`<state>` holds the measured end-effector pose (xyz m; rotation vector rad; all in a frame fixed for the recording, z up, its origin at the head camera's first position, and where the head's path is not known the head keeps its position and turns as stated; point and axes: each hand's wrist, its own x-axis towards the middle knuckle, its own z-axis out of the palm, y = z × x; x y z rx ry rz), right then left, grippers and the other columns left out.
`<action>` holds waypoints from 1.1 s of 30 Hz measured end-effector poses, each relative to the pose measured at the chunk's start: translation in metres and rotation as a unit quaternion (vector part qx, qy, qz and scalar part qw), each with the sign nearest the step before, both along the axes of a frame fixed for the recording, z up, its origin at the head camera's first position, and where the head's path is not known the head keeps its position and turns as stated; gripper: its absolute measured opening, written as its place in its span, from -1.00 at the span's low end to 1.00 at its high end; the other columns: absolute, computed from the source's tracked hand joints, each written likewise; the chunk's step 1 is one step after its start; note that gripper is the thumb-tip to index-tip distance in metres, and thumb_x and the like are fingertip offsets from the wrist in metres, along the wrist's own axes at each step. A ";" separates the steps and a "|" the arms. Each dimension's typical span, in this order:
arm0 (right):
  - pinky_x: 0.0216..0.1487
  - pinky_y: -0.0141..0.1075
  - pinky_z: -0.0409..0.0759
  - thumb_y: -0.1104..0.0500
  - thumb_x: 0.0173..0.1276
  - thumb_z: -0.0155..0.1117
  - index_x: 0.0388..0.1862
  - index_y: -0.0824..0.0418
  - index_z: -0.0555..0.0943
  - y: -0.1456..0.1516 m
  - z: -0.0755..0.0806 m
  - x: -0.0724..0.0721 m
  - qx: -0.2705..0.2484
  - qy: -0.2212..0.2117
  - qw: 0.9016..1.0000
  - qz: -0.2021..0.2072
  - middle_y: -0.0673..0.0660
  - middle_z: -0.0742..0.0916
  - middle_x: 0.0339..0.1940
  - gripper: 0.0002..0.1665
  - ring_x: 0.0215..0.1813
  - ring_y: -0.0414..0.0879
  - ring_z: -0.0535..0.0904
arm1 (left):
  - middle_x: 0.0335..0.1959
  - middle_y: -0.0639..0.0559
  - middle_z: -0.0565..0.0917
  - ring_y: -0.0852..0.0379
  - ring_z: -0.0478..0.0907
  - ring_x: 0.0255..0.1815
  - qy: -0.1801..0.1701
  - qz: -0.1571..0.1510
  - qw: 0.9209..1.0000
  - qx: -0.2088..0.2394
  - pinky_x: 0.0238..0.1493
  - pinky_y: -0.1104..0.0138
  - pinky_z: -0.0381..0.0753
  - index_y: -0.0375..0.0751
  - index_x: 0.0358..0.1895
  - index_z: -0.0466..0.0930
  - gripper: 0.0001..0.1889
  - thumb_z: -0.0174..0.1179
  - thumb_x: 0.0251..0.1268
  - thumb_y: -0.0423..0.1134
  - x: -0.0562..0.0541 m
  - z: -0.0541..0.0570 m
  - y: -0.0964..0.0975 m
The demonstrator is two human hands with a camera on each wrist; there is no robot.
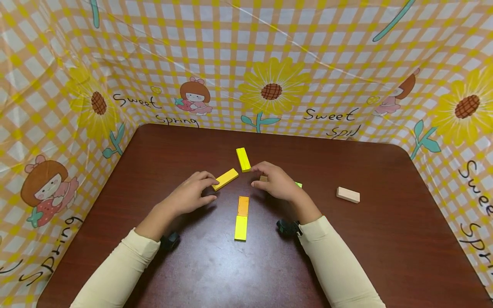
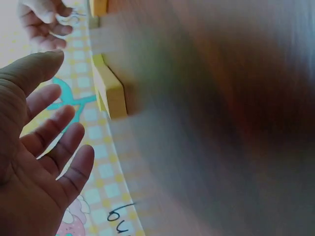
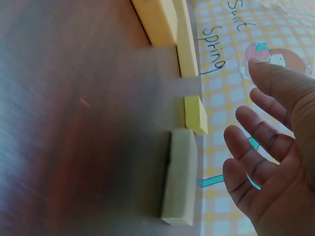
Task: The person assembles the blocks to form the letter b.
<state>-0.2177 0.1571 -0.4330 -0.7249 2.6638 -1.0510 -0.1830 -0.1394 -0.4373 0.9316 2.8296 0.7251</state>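
Observation:
My left hand (image 1: 191,192) hovers with parted fingers by the near end of an amber-yellow block (image 1: 226,179); in the left wrist view a gap shows between those fingers and the nearest yellow block (image 2: 112,91). To the right, my right hand (image 1: 278,183) has its fingers spread over a wood-coloured block (image 1: 263,178), which it partly hides. A green block (image 1: 298,185) peeks out behind that hand. Just beyond the fingertips lies a bright yellow block (image 1: 243,160). In the right wrist view the fingers hold nothing, and a pale block (image 3: 179,179) is near them.
Between the forearms, an orange block (image 1: 243,206) and a yellow block (image 1: 240,228) lie end to end. A pale wooden block (image 1: 348,195) sits at the right of the dark brown table (image 1: 389,239). Checkered cloth (image 1: 223,55) walls the back and sides.

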 end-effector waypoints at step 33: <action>0.46 0.01 0.17 0.17 0.40 0.34 0.54 0.25 0.22 -0.015 -0.019 -0.083 0.038 -0.079 0.996 0.024 0.19 0.16 0.60 -0.18 0.54 0.14 0.13 | 0.04 0.02 0.55 0.12 0.46 -0.15 -0.137 -0.072 0.988 0.012 -0.13 0.29 0.49 -0.21 0.38 0.44 -0.46 0.18 0.30 -0.38 -0.061 -0.022 -0.003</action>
